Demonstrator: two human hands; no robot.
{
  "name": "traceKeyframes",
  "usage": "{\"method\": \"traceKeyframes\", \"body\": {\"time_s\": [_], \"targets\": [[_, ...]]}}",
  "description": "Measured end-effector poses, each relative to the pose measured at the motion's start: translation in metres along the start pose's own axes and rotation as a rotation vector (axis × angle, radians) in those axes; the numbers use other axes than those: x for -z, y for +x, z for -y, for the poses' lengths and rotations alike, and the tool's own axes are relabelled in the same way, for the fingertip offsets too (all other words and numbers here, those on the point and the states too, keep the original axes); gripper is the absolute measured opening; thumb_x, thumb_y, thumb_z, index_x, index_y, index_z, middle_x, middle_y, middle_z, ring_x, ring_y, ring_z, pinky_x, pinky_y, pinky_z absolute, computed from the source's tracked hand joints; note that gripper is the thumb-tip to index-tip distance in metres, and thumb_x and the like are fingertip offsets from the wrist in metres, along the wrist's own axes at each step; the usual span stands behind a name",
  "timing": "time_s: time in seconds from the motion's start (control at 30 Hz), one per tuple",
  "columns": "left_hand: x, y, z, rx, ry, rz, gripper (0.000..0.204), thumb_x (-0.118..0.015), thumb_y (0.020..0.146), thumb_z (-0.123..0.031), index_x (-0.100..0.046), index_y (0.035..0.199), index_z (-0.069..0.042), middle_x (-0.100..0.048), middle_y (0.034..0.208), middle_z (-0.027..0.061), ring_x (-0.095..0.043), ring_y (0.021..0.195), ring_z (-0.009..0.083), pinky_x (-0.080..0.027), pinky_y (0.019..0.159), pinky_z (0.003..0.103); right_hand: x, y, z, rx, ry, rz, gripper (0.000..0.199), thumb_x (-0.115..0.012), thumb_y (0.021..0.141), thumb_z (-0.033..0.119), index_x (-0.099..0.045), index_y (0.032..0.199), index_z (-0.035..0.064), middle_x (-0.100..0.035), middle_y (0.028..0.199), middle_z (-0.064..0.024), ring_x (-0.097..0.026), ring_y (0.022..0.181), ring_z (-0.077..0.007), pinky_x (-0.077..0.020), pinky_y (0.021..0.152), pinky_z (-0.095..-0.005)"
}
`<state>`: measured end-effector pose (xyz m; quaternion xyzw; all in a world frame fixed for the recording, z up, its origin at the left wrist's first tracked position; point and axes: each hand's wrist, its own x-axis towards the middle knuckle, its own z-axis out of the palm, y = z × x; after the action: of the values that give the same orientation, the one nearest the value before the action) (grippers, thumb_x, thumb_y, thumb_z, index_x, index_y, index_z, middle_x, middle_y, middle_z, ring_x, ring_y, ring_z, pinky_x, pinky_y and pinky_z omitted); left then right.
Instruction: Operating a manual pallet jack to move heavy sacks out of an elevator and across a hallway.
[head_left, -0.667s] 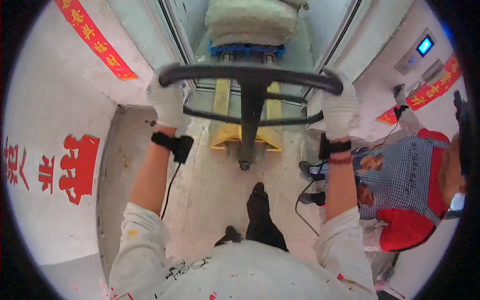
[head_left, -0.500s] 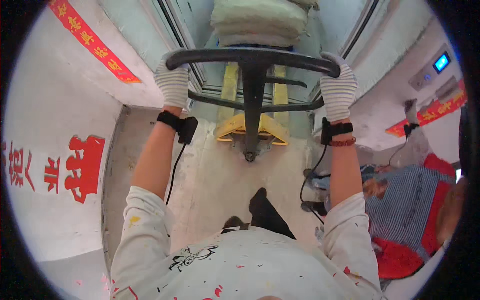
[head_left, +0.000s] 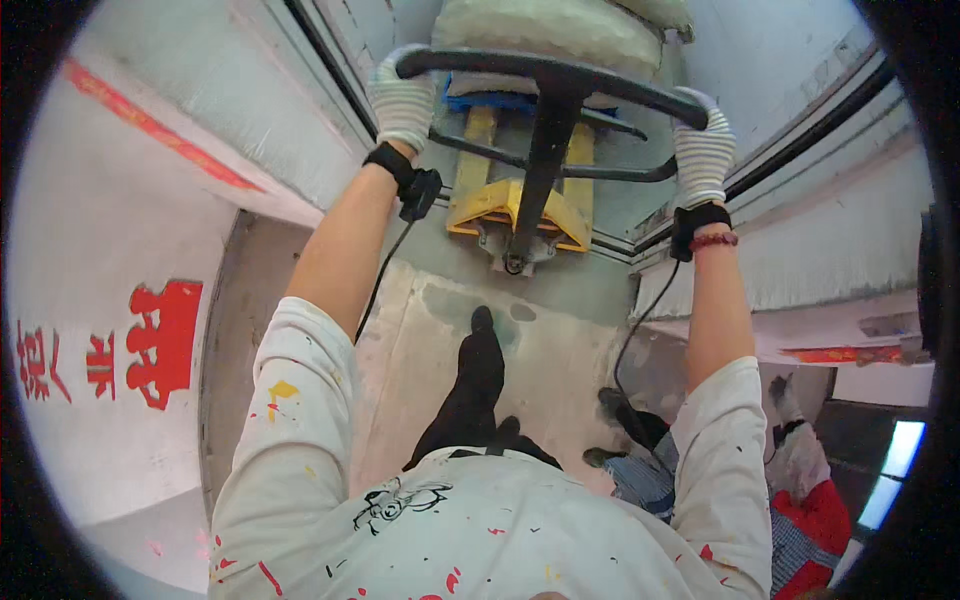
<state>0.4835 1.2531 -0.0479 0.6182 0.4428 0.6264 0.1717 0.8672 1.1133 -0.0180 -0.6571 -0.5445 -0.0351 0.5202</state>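
With both arms stretched forward, I grip the black loop handle (head_left: 548, 135) of a yellow pallet jack (head_left: 503, 203). My left hand (head_left: 402, 108), in a striped knit glove, is closed around the handle's left end. Around its right end closes my right hand (head_left: 704, 155), gloved the same way. The handle is turned a little, its left end farther from me. Beyond it, bulky whitish sacks (head_left: 550, 28) are stacked over a blue pallet (head_left: 462, 98) on the jack's forks. The handle covers part of the load. Black straps with cabled boxes sit on both wrists.
The jack stands in a doorway with a metal threshold and a dark-edged right jamb (head_left: 810, 135). A pale wall with a red cutout (head_left: 167, 342) is on my left. Close on my lower right is another person (head_left: 812, 530) in red and checked clothing.
The pallet jack and its load have moved forward through the doorway, and the handle has turned slightly. My feet have stepped. The other person now appears lower, farther behind at the right.
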Motion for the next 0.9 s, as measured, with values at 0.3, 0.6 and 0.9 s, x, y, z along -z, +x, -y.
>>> {"method": "traceKeyframes", "body": {"time_s": [0.3, 0.6, 0.9], "targets": [[-0.152, 0.132, 0.124, 0.171, -0.109, 0.092, 0.021, -0.074, 0.086, -0.005, -0.077, 0.107, -0.007, -0.079, 0.09, 0.0097, -0.075, 0.084, 0.0196, -0.059, 0.081, 0.034, -0.128, 0.15, -0.115, -0.085, 0.101, -0.022, 0.036, -0.064, 0.087, -0.009, -0.078, 0.115, 0.0089, -0.077, 0.096, -0.0058, -0.068, 0.087, -0.0132, -0.0558, 0.087, -0.0296], [-0.243, 0.13, 0.154, 0.139, -0.222, 0.244, 0.032, -0.063, 0.089, 0.01, -0.076, 0.113, -0.006, -0.076, 0.094, 0.0014, -0.068, 0.083, 0.0116, -0.058, 0.076, 0.028, -0.149, 0.176, -0.217, -0.051, 0.148, -0.041, 0.037, -0.069, 0.085, -0.01, -0.078, 0.115, 0.0106, -0.078, 0.101, -0.004, -0.07, 0.092, -0.0128, -0.0565, 0.091, -0.0298], [-0.171, 0.028, 0.145, 0.242, -0.197, 0.158, 0.019, -0.079, 0.091, -0.007, -0.077, 0.11, -0.004, -0.077, 0.103, 0.0084, -0.072, 0.095, 0.0192, -0.056, 0.092, 0.034, -0.127, 0.068, -0.185, -0.013, 0.272, -0.054, 0.036, -0.069, 0.082, -0.013, -0.073, 0.114, 0.0035, -0.071, 0.107, -0.0091, -0.068, 0.094, -0.0215, -0.055, 0.086, -0.0316]]}}
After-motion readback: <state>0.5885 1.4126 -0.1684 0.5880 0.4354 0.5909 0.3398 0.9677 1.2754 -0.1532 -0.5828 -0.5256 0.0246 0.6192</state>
